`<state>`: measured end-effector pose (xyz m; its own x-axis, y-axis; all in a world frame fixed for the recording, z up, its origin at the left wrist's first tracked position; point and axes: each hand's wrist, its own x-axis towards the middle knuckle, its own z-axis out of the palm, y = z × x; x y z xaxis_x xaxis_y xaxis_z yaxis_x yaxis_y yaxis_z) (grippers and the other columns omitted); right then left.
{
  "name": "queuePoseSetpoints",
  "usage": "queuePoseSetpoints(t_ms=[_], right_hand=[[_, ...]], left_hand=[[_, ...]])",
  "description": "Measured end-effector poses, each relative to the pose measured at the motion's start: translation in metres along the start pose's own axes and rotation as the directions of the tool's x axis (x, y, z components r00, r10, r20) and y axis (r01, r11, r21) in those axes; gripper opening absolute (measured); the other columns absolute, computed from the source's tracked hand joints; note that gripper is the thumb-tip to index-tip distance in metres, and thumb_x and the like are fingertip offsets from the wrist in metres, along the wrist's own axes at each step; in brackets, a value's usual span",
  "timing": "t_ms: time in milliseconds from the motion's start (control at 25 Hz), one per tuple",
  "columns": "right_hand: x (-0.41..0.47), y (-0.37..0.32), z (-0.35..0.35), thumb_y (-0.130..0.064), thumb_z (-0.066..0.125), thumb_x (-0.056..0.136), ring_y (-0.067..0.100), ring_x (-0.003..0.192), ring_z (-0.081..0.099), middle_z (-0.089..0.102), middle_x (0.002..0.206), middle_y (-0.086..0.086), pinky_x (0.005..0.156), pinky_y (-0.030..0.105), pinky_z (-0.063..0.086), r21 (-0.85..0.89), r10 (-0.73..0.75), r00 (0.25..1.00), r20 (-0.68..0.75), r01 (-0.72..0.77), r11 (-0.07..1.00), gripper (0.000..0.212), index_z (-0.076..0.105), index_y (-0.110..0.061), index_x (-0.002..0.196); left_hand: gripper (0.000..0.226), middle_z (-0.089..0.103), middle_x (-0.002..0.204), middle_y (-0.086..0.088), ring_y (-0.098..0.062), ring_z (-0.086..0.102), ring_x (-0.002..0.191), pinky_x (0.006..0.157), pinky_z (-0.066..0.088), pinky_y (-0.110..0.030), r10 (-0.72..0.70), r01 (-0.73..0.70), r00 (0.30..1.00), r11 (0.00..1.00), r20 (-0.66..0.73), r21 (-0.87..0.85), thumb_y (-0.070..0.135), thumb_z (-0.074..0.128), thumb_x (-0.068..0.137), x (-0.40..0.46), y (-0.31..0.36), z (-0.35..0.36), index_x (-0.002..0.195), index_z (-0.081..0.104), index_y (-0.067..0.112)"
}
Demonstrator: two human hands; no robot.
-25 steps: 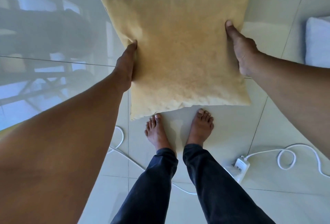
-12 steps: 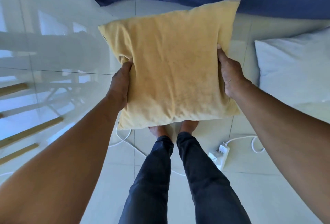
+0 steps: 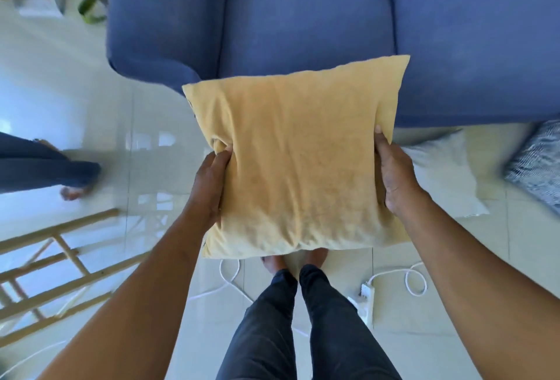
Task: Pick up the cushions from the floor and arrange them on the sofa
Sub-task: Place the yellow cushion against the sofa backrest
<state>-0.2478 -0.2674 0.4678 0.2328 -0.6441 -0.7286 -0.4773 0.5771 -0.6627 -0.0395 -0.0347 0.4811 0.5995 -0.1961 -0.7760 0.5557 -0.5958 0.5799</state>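
Item: fingers. We are clamping the left hand [image 3: 209, 185] and right hand [image 3: 394, 176], fingers closed, on opposite edges of the yellow cushion [image 3: 300, 161], which we are holding in the air before the blue sofa [image 3: 303, 15].

Hazards: the soft edges could be slipping from our grip; the white cable [image 3: 230, 279] by our feet could be tripping us.

Awaiting: white cushion [image 3: 445, 176] and patterned cushion [image 3: 536, 164], lying on the floor [image 3: 151, 112].
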Motion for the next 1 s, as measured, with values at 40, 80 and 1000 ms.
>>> queuePoseSetpoints(t_ms=[40, 80, 1000], right_hand=[[-0.011, -0.019, -0.005, -0.077, 0.062, 0.084, 0.015, 0.109, 0.071, 0.077, 0.116, -0.008, 0.103, 0.042, 0.055, 0.015, -0.033, 0.999, 0.011, 0.033, 0.999, 0.064, 0.072, -0.027, 0.123], [-0.022, -0.038, -0.011, -0.076, 0.063, 0.085, 0.013, 0.11, 0.071, 0.077, 0.118, -0.009, 0.103, 0.042, 0.054, 0.029, -0.071, 0.997, 0.031, 0.07, 0.997, 0.063, 0.071, -0.028, 0.126], [0.094, -0.35, 0.047, -0.082, 0.079, 0.063, 0.013, 0.138, 0.057, 0.068, 0.141, -0.012, 0.124, 0.049, 0.035, 0.341, -0.329, 0.939, 0.099, 0.279, 0.898, 0.093, 0.064, -0.033, 0.139]], left_hand=[[0.06, 0.072, 0.132, 0.012, -0.018, 0.065, 0.124, 0.114, 0.047, -0.051, 0.039, -0.039, 0.999, 0.999, 0.0, -0.005, 0.071, 0.059, 0.082, -0.013, 0.015, -0.003, 0.131, 0.068, 0.038], [0.06, 0.071, 0.132, 0.012, -0.017, 0.065, 0.124, 0.113, 0.048, -0.049, 0.071, -0.071, 0.997, 0.997, -0.001, -0.016, 0.07, 0.058, 0.084, -0.029, 0.033, -0.004, 0.134, 0.066, 0.038], [0.033, 0.074, 0.122, 0.01, -0.014, 0.068, 0.114, 0.09, 0.053, -0.036, 0.355, -0.345, 0.93, 0.932, 0.099, -0.11, 0.05, 0.061, 0.097, 0.075, 0.368, 0.02, 0.126, 0.069, 0.037]])
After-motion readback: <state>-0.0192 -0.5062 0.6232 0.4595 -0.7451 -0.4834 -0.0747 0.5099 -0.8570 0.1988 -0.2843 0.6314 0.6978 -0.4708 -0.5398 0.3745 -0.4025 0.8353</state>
